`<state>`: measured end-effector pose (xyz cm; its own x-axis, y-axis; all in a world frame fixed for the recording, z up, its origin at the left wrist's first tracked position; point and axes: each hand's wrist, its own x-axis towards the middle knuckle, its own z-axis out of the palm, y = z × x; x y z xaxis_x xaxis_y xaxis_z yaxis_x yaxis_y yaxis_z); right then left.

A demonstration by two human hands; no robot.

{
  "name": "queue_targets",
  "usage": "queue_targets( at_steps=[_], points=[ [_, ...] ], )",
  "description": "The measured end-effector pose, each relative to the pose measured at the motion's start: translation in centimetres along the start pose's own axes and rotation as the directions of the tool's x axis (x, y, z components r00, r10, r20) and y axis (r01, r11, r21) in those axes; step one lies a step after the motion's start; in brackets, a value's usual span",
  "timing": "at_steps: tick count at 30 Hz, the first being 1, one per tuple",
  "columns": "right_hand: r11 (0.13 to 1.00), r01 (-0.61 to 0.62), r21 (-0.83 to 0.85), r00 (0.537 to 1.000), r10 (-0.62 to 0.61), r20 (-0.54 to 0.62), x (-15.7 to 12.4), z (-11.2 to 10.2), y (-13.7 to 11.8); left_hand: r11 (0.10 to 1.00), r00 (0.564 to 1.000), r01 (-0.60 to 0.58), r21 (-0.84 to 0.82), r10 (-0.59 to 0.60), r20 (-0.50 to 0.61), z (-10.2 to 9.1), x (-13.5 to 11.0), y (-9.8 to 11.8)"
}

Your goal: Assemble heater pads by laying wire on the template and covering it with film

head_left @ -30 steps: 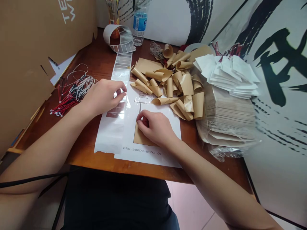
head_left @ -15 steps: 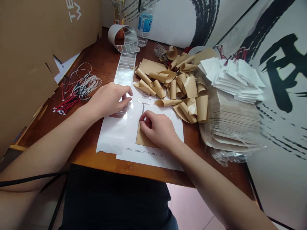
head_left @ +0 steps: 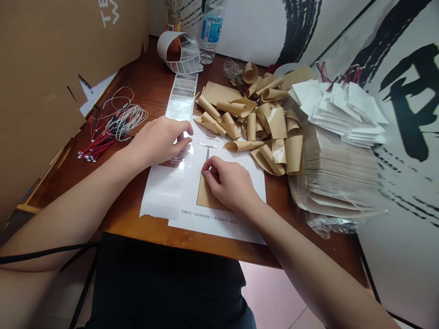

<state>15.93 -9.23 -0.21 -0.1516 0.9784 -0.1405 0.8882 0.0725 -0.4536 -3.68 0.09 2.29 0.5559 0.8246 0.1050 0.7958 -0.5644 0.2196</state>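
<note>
My left hand (head_left: pixel 166 140) hovers over or rests on a strip of clear labels (head_left: pixel 180 103), its thumb and fingers curved and apart with nothing seen between them. My right hand (head_left: pixel 231 183) lies on the white sheet (head_left: pixel 192 224) printed "DRS-206DC-E001-01". Its thumb and forefinger are pinched together at the upper left of a brown rectangle (head_left: pixel 207 196) with a dark outline. Whatever they pinch is hidden. A thin grey line (head_left: pixel 207 153) runs up from the fingertips to a short clear strip (head_left: pixel 210 146). Whether the rectangle is printed or a loose piece, I cannot tell.
Curled brown paper pieces (head_left: pixel 252 125) are heaped behind the sheet. White tags (head_left: pixel 338 107) lie on a bagged paper stack (head_left: pixel 343 169) at right. Red and white wires (head_left: pixel 116 125) lie at left. A label roll (head_left: pixel 180 52) and water bottle (head_left: pixel 210 34) stand behind.
The whole view has shifted slightly, so things appear a little further right. Both hands keep nearly the same pose and place over the sheet and the label strip.
</note>
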Motion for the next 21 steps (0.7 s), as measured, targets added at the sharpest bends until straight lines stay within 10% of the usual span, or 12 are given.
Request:
queue_targets(
  at_steps=[21],
  points=[
    [0.992, 0.049, 0.12, 0.995, -0.037, -0.097, -0.3, 0.06, 0.39, 0.988, 0.992, -0.117, -0.103, 0.12, 0.023, 0.42, -0.25, 0.34]
  ],
)
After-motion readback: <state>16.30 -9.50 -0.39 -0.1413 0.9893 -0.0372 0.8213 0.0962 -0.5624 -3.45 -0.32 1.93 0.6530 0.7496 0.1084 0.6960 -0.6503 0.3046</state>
